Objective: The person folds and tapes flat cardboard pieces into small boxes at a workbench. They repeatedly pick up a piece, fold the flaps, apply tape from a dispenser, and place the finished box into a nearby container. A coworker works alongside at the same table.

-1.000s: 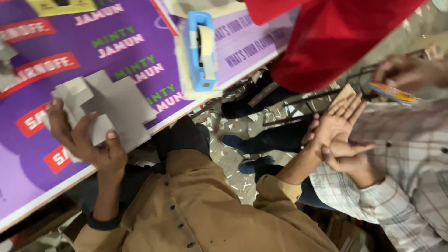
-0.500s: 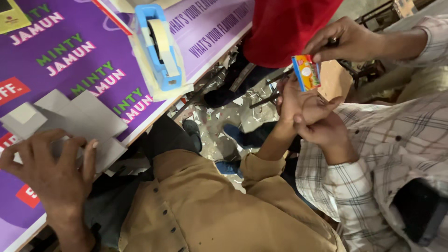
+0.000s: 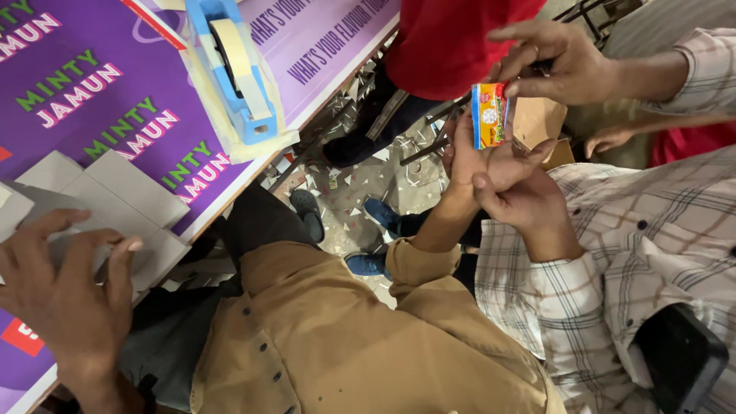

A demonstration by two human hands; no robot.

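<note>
1. Head view, left side: the person's left hand point(image 3: 65, 295) lies flat on a stack of grey die-cut cardboard blanks point(image 3: 115, 195) near the front edge of the purple printed surface point(image 3: 92, 46). Its fingers point(image 3: 119, 264) are spread open and press down, which seems to keep the loose sheets from sliding; nothing is gripped.
2. Farther along the same surface, towards its far edge, a blue tape dispenser with a pale roll point(image 3: 234, 65) stands on a clear plastic sheet, well apart from the stack.
3. Head view, right side: the right hand point(image 3: 479, 157) reaches out past the surface edge, palm open and fingers extended, touching a small orange-and-blue printed packet point(image 3: 489, 115).
4. A co-worker in a checked shirt point(image 3: 652, 253) pinches that packet from above with one hand point(image 3: 567, 61) and steadies the person's wrist with another point(image 3: 525, 203).
</note>
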